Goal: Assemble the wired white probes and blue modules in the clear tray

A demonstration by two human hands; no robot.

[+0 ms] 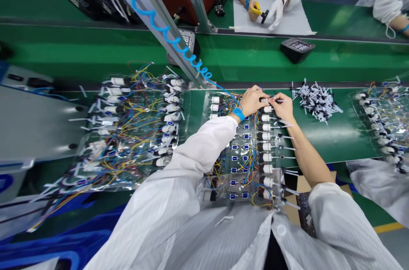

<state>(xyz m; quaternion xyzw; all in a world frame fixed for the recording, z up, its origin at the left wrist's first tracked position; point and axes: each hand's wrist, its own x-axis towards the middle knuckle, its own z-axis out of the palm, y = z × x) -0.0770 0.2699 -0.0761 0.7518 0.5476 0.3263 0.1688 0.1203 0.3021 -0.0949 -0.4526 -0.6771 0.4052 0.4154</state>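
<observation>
My left hand (252, 100), with a blue wrist strap, reaches over the top of a clear plastic tray (239, 150). Its fingers are closed on the end of a small white-and-black cylinder (264, 100), which looks like a miniature pump. Right beside it, my right hand (283, 107) pinches a thin white tube (283, 100) against the cylinder's outer end. Below, several like cylinders (266, 136) form a column, white tubes sticking out to the right. Small blue parts (234, 147) and coloured wires lie in the tray's middle. The fingertips partly hide the contact point.
A heap of white tubes with black ends (316, 100) lies to the right. Wired trays flank me, one left (137, 121), one right (391, 121). A metal post (166, 18) and coiled blue cord (172, 42) rise ahead. Across the green line, a co-worker's gloved hand (276, 13) shows.
</observation>
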